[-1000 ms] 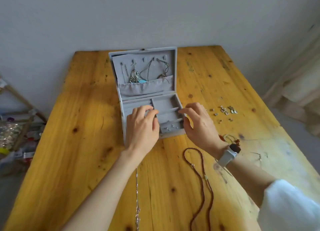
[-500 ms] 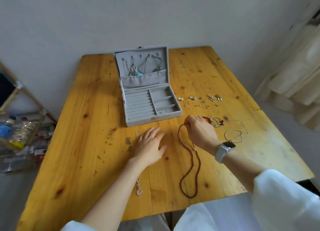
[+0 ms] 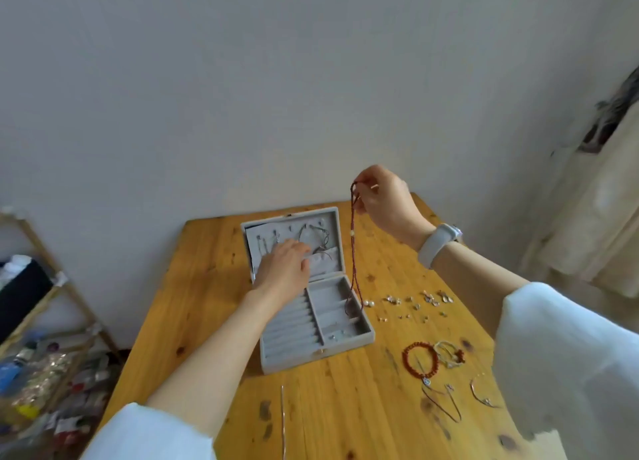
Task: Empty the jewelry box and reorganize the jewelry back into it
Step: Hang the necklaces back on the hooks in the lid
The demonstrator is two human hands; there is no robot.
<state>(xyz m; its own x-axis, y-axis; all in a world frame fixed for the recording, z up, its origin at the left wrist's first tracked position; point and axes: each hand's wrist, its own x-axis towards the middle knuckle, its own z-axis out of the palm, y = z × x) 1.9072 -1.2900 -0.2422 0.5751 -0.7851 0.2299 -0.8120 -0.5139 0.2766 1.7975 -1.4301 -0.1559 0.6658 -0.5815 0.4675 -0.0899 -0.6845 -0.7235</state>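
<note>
Two hands are at work over the open grey velvet-lined jewelry box (image 3: 311, 321), which stands on the yellow knotted wooden table (image 3: 380, 407) with its lid propped upright toward the wall. A long dark-red beaded necklace (image 3: 353, 252) is pinched at its top between the thumb and curled fingertips of the right hand (image 3: 383, 200), raised well above the table, so that the strand hangs straight down and its lower loop reaches the right-hand compartments of the box. The left hand (image 3: 285, 266) is laid against the fabric pocket of the lid, its fingers loosely bent over the pocket's edge; whether anything is gripped under them cannot be told. Several chains are hung on the lid's hooks (image 3: 311, 238). To the right of the box, small silver earrings and studs (image 3: 415, 302) are scattered, and nearer the person a red-orange bead bracelet (image 3: 416, 361) and thin silver bangles (image 3: 449, 354) are laid out, with a fine silver chain (image 3: 283, 421) at the front edge. The refilling stage is judged to be in hand, with the necklace being returned. Next, its top loop would probably need to be guided onto a free hook while the pocket is held open, so that the tail is tucked in without tangling.
</note>
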